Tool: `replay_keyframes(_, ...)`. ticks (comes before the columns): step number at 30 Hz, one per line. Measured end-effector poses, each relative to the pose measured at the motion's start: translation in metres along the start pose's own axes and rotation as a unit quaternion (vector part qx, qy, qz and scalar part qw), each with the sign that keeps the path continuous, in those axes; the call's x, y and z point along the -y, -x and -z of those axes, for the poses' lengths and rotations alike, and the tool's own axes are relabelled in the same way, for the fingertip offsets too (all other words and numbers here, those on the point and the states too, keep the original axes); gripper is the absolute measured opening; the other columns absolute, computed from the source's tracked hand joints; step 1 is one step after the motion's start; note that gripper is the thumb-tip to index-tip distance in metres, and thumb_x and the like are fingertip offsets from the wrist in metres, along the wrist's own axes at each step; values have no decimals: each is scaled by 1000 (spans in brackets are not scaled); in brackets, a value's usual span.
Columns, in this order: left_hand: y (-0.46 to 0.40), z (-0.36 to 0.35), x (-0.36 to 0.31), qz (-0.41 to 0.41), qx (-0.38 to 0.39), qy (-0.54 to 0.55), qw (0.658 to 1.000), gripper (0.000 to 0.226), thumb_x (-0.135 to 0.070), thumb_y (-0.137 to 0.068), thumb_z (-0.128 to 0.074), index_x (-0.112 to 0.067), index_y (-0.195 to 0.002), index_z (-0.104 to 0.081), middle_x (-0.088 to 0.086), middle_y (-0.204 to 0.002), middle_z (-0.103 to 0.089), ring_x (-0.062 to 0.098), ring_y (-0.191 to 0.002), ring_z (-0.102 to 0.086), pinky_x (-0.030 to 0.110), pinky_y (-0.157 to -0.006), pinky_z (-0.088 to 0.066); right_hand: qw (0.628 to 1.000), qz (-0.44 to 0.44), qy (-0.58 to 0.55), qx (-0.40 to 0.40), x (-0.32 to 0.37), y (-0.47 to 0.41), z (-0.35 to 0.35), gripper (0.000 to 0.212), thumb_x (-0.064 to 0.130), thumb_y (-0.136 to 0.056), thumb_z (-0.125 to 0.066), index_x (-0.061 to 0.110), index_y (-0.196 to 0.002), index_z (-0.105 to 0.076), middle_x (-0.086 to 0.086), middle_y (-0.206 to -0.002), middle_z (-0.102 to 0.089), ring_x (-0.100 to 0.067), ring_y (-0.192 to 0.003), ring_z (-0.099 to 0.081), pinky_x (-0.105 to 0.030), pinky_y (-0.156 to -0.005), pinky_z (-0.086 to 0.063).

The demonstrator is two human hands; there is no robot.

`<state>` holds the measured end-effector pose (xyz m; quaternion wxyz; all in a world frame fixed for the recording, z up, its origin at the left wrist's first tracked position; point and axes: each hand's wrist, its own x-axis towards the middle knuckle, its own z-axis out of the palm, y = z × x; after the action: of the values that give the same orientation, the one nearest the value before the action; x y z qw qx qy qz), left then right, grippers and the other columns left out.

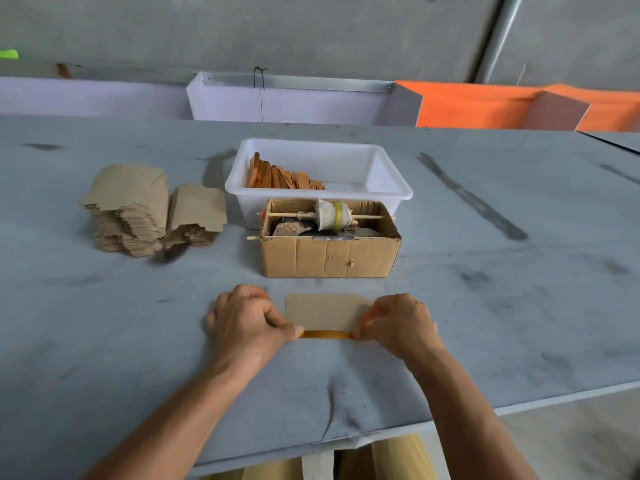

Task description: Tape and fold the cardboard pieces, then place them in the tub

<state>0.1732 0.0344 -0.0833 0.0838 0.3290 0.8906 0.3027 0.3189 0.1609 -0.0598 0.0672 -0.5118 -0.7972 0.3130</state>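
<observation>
A flat brown cardboard piece [323, 311] lies on the grey table in front of me. Along its near edge runs a strip of yellow-brown tape [325, 335]. My left hand [246, 320] pinches the strip's left end, and my right hand [398, 323] pinches its right end, both pressing at the cardboard's near corners. Beyond stands a white plastic tub [381, 188] holding several folded, taped pieces [280, 176] leaning in a row at its left side. Stacks of unfolded cardboard blanks [138, 209] sit at the left.
A small open cardboard box [329, 258] stands between the tub and my hands, with a tape roll [337, 213] on a wooden stick across its top. The table's near edge runs diagonally at the lower right. White and orange panels line the far side.
</observation>
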Motion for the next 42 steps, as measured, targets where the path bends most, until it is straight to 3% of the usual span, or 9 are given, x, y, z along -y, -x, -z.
replay_keyframes(4, 9, 3, -3, -31, -53, -5, 998, 24, -31, -64, -84, -30, -58, -61, -13, -96, -49, 19, -110, -43, 28, -84, -21, 999, 20, -33, -14, -7, 7, -4, 24, 24, -76, -71, 36, -58, -60, 8, -88, -64, -21, -105, -51, -34, -92, -41)
replay_keyframes(8, 29, 1, -12, -355, -97, -80, 926, 18, -2, -71, -57, -11, -66, -72, 3, -74, -59, 24, -73, -59, 33, -65, -44, 997, 50, -25, -61, -10, 13, -13, 14, 30, -83, -66, 39, -72, -67, 13, -95, -60, -17, -110, -38, -26, -83, -23)
replay_keyframes(10, 37, 2, -14, -414, -57, -130, 899, 18, -2, -73, -58, -11, -70, -74, 2, -70, -59, 18, -65, -60, 26, -53, -48, 994, 65, 4, -91, -12, 17, -18, 12, 28, -85, -64, 37, -81, -71, 13, -98, -55, -17, -110, -37, -26, -80, -20)
replay_keyframes(14, 37, 4, -16, -397, -20, -126, 909, 20, -1, -59, -84, -15, -70, -75, -2, -69, -58, 15, -62, -59, 20, -48, -46, 943, 202, 101, -245, -7, 38, -31, 21, 9, -74, -65, 28, -69, -74, 5, -84, -59, -27, -90, -52, -31, -71, -30)
replay_keyframes(18, 34, 3, -16, -391, 0, -120, 912, 23, 4, -59, -79, -16, -67, -73, -2, -70, -57, 17, -65, -59, 23, -50, -46, 901, 344, 120, -237, 0, 51, -45, 32, 13, -66, -39, 19, -61, -70, 1, -67, -58, -23, -63, -57, -27, -50, -42)
replay_keyframes(26, 14, 11, -2, -292, 55, -45, 954, 20, 11, -67, -63, -7, -72, -72, -1, -77, -66, 20, -75, -64, 27, -70, -47, 926, 295, 104, -210, -27, 40, -31, 14, -2, -60, -60, 10, -58, -67, -1, -68, -61, -24, -60, -59, -28, -41, -44)
replay_keyframes(32, -24, 6, -23, -172, 49, -114, 977, 33, -28, -91, -57, -17, -122, -57, 2, -116, -53, 21, -112, -49, 31, -90, -40, 944, 267, 68, -181, -19, 35, -23, 24, -12, -60, -61, 10, -60, -70, -4, -64, -61, -30, -48, -56, -31, -36, -43)
replay_keyframes(37, -36, 6, -33, -109, 124, -100, 981, 36, -29, -84, -68, -17, -116, -54, 0, -117, -53, 20, -109, -52, 34, -91, -45, 952, 241, 83, -172, -7, 17, -11, 23, 0, -82, -55, 11, -88, -74, -5, -95, -64, -35, -70, -62, -38, -58, -49)
replay_keyframes(42, -40, 9, -35, -76, 147, -86, 983, 19, -27, -78, -75, -21, -88, -59, -2, -95, -60, 19, -91, -58, 31, -76, -48, 959, 228, 107, -134, 3, -12, -9, 27, 18, -93, -54, 18, -118, -64, 4, -122, -56, -23, -104, -54, -34, -79, -47)
